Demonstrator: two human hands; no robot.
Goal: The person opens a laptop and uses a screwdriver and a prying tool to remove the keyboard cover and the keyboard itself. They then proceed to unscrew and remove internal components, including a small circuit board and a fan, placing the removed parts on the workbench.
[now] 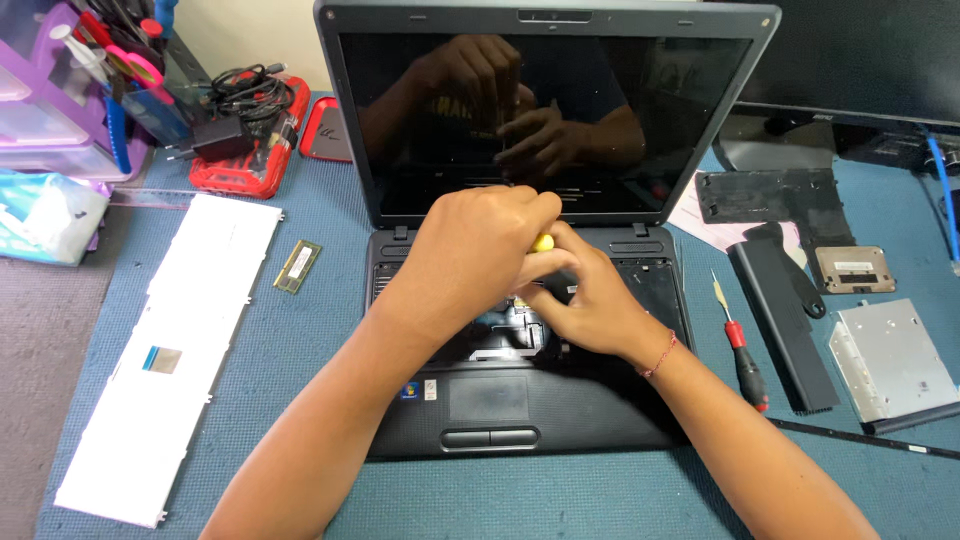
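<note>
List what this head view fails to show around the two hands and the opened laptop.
- Yellow-handled tool: only a bit of handle shows; left hand and right hand cover its shaft and tip.
- Laptop interior: the open bay is mostly hidden under both hands.
- Screen: dark, showing only a reflection.
- Black strip: cut off by the right edge.
- Purple drawers: cut off at left.

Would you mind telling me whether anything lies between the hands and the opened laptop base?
Nothing visible does. The left hand and right hand already rest over the laptop base, sharing a yellow-handled tool.
</note>
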